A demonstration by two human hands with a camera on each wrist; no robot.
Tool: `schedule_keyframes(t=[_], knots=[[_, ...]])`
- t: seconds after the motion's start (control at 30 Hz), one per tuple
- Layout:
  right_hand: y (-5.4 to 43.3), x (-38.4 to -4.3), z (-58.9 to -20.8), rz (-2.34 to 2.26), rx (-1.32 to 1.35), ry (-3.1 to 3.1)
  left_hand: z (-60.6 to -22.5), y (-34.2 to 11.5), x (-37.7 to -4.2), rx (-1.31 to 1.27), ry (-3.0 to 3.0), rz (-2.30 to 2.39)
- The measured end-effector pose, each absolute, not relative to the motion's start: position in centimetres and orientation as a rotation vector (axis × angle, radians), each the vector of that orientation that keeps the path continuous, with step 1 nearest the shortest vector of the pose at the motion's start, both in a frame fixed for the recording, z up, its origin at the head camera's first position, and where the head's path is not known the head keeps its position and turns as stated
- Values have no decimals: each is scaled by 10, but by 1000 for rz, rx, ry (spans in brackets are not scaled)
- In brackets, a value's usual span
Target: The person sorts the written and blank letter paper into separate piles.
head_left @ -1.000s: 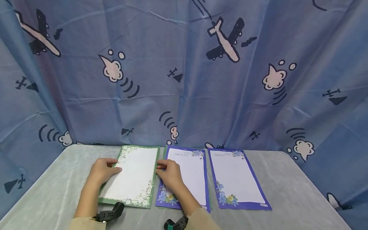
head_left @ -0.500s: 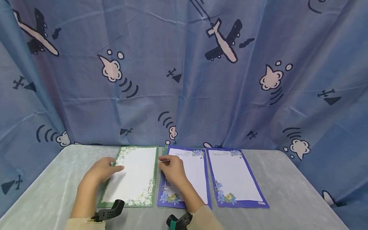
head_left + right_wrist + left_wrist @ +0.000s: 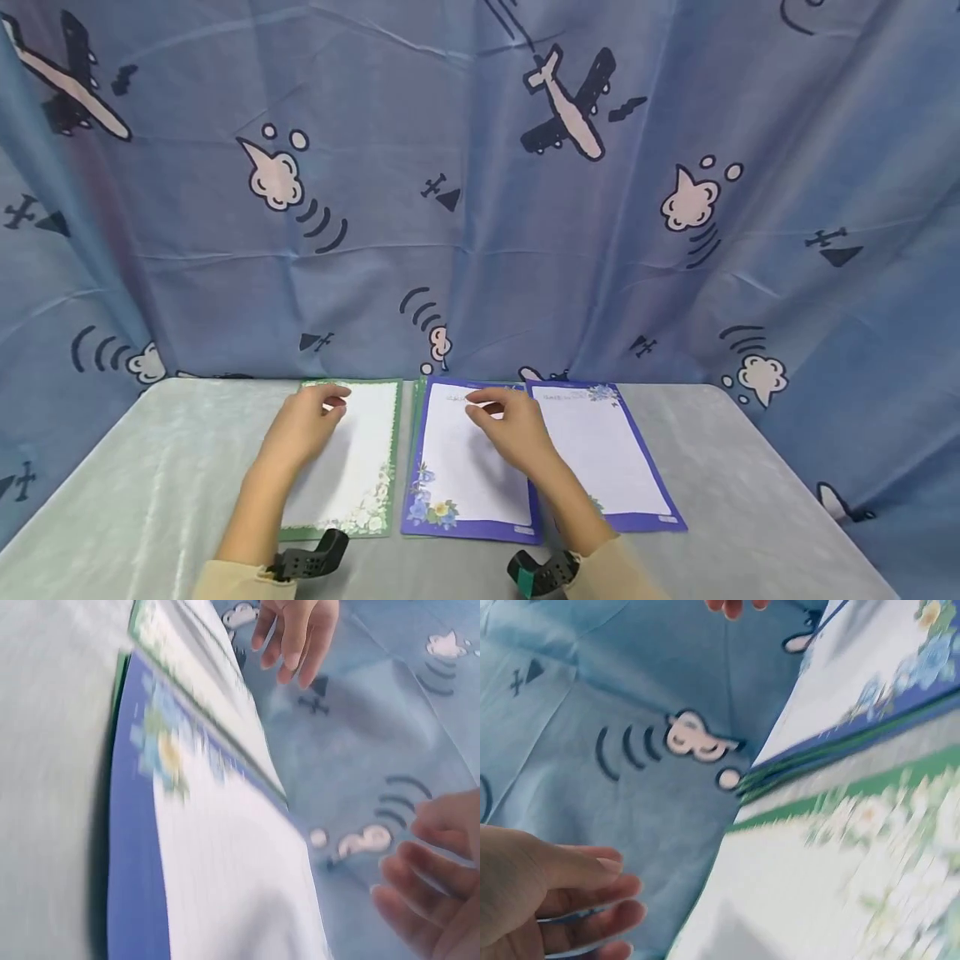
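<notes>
My left hand [image 3: 300,429] hovers over the left side of a white sheet with a green floral border [image 3: 356,458], fingers loosely bent and holding nothing. In the left wrist view its fingers [image 3: 615,911] are apart from the paper. Above a stack of sheets [image 3: 468,475], topped by one with a purple border and blue flowers, hangs my right hand [image 3: 513,425]. Nothing is between its relaxed fingers [image 3: 409,889] in the right wrist view. Green edges show under the purple top sheet. Part of that sheet is hidden behind the right hand.
A single purple-bordered sheet [image 3: 607,458] lies right of the stack, partly covered by the right forearm. All the paper rests on a pale grey table [image 3: 757,508]. Behind it hangs a blue curtain [image 3: 390,167] printed with airplanes.
Both hands have risen off the paper and shifted right. The right hand left the green sheet's right edge and is now above the purple stack; the left no longer touches the left edge.
</notes>
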State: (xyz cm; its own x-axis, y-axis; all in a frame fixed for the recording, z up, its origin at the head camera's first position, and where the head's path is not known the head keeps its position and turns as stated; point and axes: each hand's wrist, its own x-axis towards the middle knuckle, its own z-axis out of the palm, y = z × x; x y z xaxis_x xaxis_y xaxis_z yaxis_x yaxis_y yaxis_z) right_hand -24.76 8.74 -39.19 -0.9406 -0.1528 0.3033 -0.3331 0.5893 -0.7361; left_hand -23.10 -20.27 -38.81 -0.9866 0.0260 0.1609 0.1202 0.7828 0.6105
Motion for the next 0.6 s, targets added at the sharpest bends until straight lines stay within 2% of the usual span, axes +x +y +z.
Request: schedule_keyframes(t=[0.1,0.33,0.6], knots=[[106,-245,-393,1257,321,-2605,-390,-183,-232,-160,-2786,-1066],[135,-243,-407,1320,88,-2499,-403,-132,-242,-225,-2648,-1588],[140,-241,-442,1336,29,-2407,-437,-106,-241,-103,-2590,-1566]])
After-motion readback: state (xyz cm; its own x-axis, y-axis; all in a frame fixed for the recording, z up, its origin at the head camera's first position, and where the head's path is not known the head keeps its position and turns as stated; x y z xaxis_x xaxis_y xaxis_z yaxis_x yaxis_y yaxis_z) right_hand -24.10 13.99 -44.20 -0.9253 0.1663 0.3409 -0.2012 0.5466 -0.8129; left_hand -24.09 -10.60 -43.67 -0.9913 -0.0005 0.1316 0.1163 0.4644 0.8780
